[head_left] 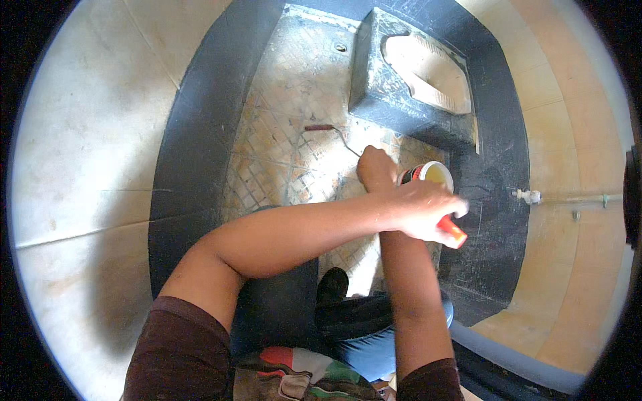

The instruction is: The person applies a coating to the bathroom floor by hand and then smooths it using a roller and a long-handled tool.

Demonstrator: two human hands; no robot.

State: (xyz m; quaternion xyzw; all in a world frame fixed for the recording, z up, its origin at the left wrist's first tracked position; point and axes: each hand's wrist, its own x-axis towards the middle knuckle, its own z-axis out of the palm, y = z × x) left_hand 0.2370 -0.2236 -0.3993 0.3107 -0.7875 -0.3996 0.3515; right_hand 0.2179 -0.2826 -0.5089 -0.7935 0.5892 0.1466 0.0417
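Observation:
A small paint roller with a dark reddish-brown roller head (319,127) extends over the tiled floor on a thin bent wire. My right hand (377,168) is closed around that wire. My left arm crosses above the right one, and its hand (424,210) grips an orange-red handle (453,231), whose end sticks out below the fingers. This handle lies in line with the wire; their join is hidden behind my hands. Just beyond my left hand stands a small white bucket (447,172) with a dark and red label and something yellow inside, partly covered by the hand.
A squat toilet (428,73) sits on a raised dark block (374,90) at the far right. A floor drain (340,47) is near the far wall. Dark bands border the pale walls (87,134). A tap fitting (529,196) juts out at right. My shoe (333,286) rests on the tiles.

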